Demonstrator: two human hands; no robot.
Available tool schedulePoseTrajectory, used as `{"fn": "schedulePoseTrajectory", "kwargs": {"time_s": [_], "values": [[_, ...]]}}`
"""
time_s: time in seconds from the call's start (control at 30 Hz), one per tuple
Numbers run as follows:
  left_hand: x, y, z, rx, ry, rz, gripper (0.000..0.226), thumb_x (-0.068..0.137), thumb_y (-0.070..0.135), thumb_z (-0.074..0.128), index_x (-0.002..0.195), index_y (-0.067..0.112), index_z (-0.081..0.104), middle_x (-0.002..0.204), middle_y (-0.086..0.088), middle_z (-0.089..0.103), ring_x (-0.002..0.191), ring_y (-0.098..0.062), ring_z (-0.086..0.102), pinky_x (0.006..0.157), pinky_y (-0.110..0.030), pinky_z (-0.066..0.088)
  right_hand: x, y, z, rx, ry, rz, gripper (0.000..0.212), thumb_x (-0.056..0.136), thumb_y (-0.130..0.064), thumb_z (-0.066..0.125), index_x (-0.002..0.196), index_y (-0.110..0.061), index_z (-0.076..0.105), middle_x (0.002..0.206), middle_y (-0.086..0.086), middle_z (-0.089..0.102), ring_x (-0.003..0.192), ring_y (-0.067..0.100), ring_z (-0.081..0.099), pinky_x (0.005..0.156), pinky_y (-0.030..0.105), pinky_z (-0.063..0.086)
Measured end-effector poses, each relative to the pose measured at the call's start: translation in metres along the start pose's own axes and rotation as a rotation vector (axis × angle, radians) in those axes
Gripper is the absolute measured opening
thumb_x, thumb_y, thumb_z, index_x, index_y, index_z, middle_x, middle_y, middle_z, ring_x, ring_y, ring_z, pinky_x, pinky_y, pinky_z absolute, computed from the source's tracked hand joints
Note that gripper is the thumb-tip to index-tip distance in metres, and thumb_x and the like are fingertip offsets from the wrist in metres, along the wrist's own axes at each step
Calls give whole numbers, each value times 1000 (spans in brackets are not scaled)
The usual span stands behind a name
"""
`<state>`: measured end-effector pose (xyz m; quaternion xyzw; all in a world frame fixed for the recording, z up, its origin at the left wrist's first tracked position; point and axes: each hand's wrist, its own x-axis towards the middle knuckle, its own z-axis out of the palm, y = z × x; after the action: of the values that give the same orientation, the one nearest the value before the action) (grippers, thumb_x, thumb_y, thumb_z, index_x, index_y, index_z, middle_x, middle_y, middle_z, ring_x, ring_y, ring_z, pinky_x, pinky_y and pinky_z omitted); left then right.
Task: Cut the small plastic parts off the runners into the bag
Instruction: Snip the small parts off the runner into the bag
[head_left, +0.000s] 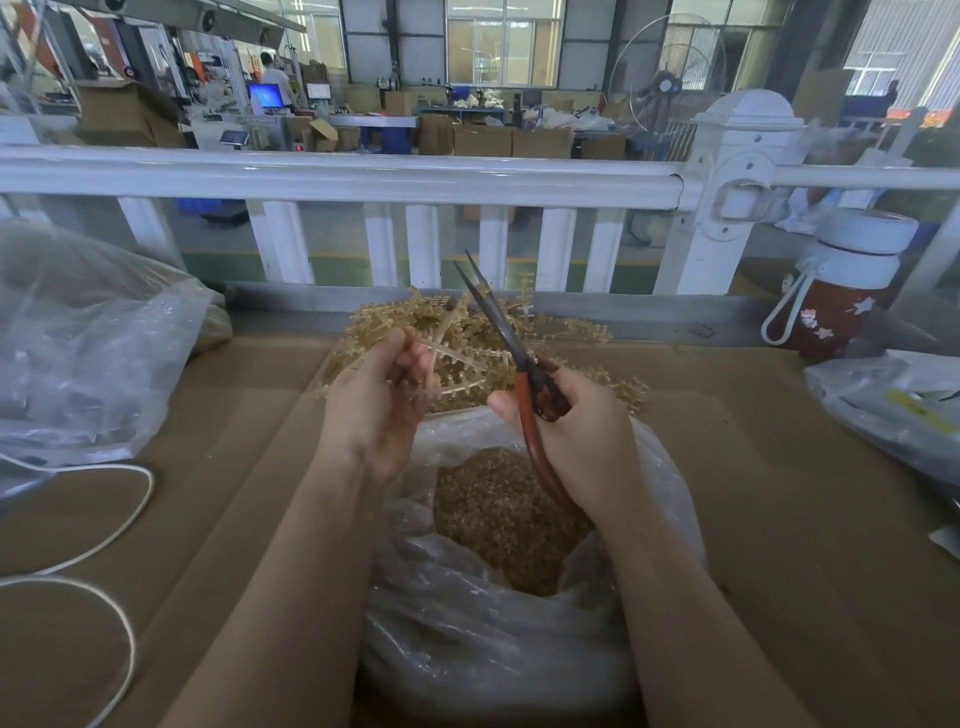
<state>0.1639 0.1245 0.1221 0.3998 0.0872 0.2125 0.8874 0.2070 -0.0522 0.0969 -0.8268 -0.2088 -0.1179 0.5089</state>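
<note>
My left hand (376, 400) pinches a tan plastic runner (457, 358) with small parts along its branches, held above the bag. My right hand (582, 431) grips red-handled scissors (498, 322); the dark blades are slightly apart and point up and away, just right of the runner. Below both hands a clear plastic bag (467, 623) stands open, with a heap of small tan cut parts (504, 514) inside. A pile of more tan runners (395, 327) lies behind the hands on the cardboard.
Brown cardboard (779, 519) covers the table. A large clear bag (78, 338) sits at left, a white cord (104, 525) loops near it. A red bottle with a white lid (841, 291) and another plastic bag (893, 400) are at right. A white railing (363, 176) runs behind.
</note>
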Motion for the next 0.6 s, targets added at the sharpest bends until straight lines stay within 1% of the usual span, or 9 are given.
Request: {"fn": "schedulePoseTrajectory", "kwargs": {"time_s": [0.1, 0.23, 0.3, 0.37, 0.43, 0.47, 0.53, 0.6], "values": [[1, 1, -1, -50, 45, -32, 24, 102, 19, 54, 80, 14, 62, 66, 3, 60, 57, -5, 56, 52, -17, 50, -1, 0, 0, -2, -24, -13, 58, 62, -86, 59, 89, -35, 68, 81, -29, 68, 79, -7, 64, 67, 20, 52], [3, 3, -5, -142, 104, -53, 31, 105, 19, 46, 76, 13, 55, 63, 1, 53, 54, -7, 51, 52, -16, 49, -1, 1, 0, 76, -17, 18, 50, 65, -81, 64, 83, -34, 66, 80, -26, 69, 78, -3, 65, 68, 24, 50], [3, 3, -5, -95, 84, -58, 29, 104, 18, 48, 77, 12, 58, 61, 1, 55, 54, -7, 53, 53, -17, 51, 0, 0, -2, 134, -6, 45, 47, 67, -78, 65, 80, -33, 65, 76, -22, 69, 75, 0, 66, 67, 24, 48], [2, 0, -2, 12, 40, -34, 27, 103, 17, 51, 78, 12, 61, 62, 1, 58, 55, -7, 54, 53, -18, 51, -1, -1, -4, 187, -11, 66, 49, 68, -76, 65, 78, -29, 66, 72, -15, 70, 70, 4, 67, 66, 25, 49], [0, -4, 2, 114, -13, -4, 29, 101, 16, 54, 74, 12, 65, 64, 0, 59, 56, -8, 55, 52, -19, 50, -1, -4, -6, 256, -29, 86, 44, 74, -68, 71, 78, -24, 69, 68, -6, 71, 67, 10, 69, 66, 26, 53], [-2, -5, 3, 138, -32, 6, 31, 100, 15, 56, 72, 12, 68, 64, -1, 60, 56, -8, 56, 52, -18, 50, -1, -5, -7, 299, -40, 101, 39, 79, -59, 75, 78, -20, 71, 67, -2, 71, 65, 13, 69, 65, 25, 54], [-4, -6, 6, 151, -59, 14, 35, 99, 13, 57, 67, 13, 72, 63, -2, 63, 55, -9, 57, 53, -18, 51, 1, -8, -8, 378, -51, 136, 28, 85, -41, 78, 77, -15, 72, 65, 0, 72, 54, 7, 64, 58, 17, 49], [-6, -6, 8, 155, -94, 15, 37, 98, 11, 57, 65, 13, 73, 63, -2, 63, 55, -9, 57, 53, -18, 51, 2, -9, -9, 417, -64, 171, 20, 88, -31, 77, 77, -15, 73, 68, 1, 74, 46, -1, 56, 53, 14, 43]]}}
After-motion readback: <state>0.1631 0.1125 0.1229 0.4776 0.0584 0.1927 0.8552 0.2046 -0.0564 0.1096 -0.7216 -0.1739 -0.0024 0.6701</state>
